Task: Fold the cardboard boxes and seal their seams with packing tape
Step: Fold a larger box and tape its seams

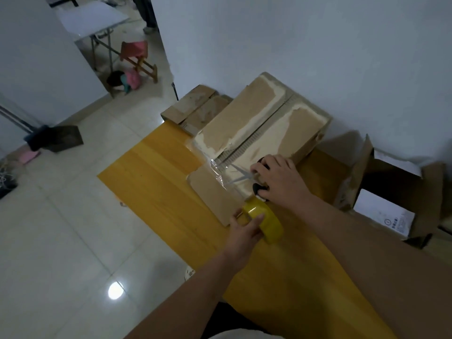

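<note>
A folded cardboard box (264, 123) lies on the yellow wooden table (156, 172), its top flaps meeting at a centre seam and its near side flap lying flat on the table. My left hand (244, 231) grips a yellow roll of packing tape (266, 221) just in front of the box. A clear strip of tape (220, 172) stretches from the roll up to the box's near end. My right hand (278, 177) holds black-handled scissors (244, 176), their blades spread apart across the strip.
An open cardboard box (381, 189) with white labels stands at the right, by the wall. Flattened cardboard (193, 106) sits beyond the table's far end. On the tiled floor to the left are a dustpan (61, 138), a small stool (139, 59) and a folding table (95, 18).
</note>
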`<move>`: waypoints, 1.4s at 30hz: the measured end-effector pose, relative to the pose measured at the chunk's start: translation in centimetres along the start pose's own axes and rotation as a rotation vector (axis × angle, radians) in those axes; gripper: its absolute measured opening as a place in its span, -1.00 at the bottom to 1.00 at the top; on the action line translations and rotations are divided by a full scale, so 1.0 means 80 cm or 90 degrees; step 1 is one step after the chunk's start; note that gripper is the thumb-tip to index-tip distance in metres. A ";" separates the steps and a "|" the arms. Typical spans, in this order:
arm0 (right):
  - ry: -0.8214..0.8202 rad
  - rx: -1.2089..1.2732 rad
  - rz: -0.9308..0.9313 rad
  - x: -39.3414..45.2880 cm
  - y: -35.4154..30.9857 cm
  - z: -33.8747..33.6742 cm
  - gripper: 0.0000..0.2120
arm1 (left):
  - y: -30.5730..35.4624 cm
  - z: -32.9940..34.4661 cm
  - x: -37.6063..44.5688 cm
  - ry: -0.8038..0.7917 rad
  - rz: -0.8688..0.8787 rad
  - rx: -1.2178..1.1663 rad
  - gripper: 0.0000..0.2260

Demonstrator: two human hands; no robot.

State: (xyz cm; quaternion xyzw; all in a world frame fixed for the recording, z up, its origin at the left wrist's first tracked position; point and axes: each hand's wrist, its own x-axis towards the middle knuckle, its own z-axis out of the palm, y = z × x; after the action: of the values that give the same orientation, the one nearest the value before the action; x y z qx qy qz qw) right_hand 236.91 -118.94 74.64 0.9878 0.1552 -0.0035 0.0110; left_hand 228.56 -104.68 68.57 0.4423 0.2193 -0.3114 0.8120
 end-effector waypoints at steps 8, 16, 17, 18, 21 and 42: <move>-0.015 -0.045 0.004 0.002 -0.004 0.002 -0.55 | -0.009 -0.008 0.003 -0.008 0.005 0.082 -0.23; -0.029 -0.068 -0.022 0.009 -0.006 -0.003 -0.55 | 0.000 -0.015 0.011 -0.033 -0.088 0.100 -0.39; -0.033 -0.067 -0.026 0.009 -0.007 -0.004 -0.55 | -0.001 -0.017 0.011 -0.023 -0.101 0.116 -0.47; -0.036 -0.065 -0.029 0.009 -0.008 -0.004 -0.55 | -0.002 -0.019 0.010 -0.016 -0.110 0.125 -0.55; -0.031 -0.054 -0.024 0.010 -0.007 -0.004 -0.56 | -0.006 -0.019 0.009 -0.043 -0.114 0.098 -0.69; -0.613 0.088 0.086 -0.007 0.049 -0.040 -0.50 | -0.022 -0.025 0.027 0.011 -0.074 0.058 -0.81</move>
State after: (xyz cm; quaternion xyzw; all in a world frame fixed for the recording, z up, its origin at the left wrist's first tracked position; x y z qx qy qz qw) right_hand 237.61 -122.80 77.92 0.8803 0.0674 -0.4693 0.0161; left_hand 228.68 -104.37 65.16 0.4680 0.2375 -0.3640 0.7695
